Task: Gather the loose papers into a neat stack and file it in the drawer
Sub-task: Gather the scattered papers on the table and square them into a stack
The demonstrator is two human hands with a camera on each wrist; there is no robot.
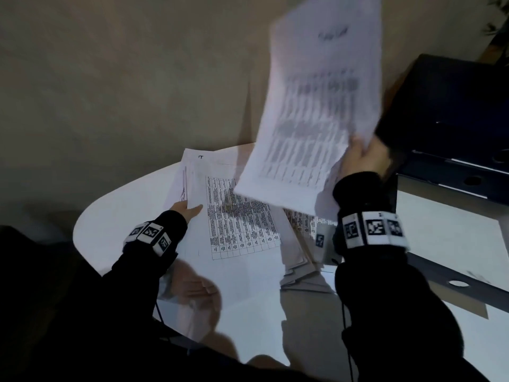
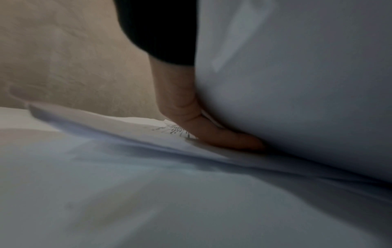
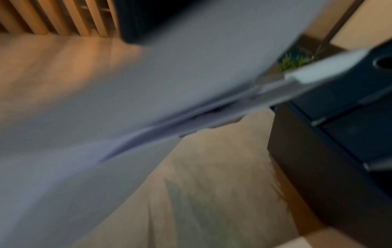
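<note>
Loose printed papers [image 1: 239, 227] lie spread over a white round table [image 1: 115, 224]. My left hand [image 1: 190, 209] pinches the left edge of the top sheets, thumb on top, with the fingers hidden underneath. In the left wrist view the thumb [image 2: 212, 132] presses against a curling sheet [image 2: 297, 83]. My right hand [image 1: 358, 153] grips the lower corner of a blurred raised sheet [image 1: 316, 106], held up above the table. The right wrist view shows these raised sheets [image 3: 148, 83] edge-on beside a dark drawer unit [image 3: 339, 117]. That drawer unit [image 1: 451, 111] stands to the right of the table.
A small uneven stack of papers [image 1: 297, 257] lies near the table's right edge under my right wrist. The glossy tabletop reflects my hands. Beige floor surrounds the table. The drawer fronts have round holes [image 1: 472, 180]. A green plant [image 3: 297, 62] stands behind the unit.
</note>
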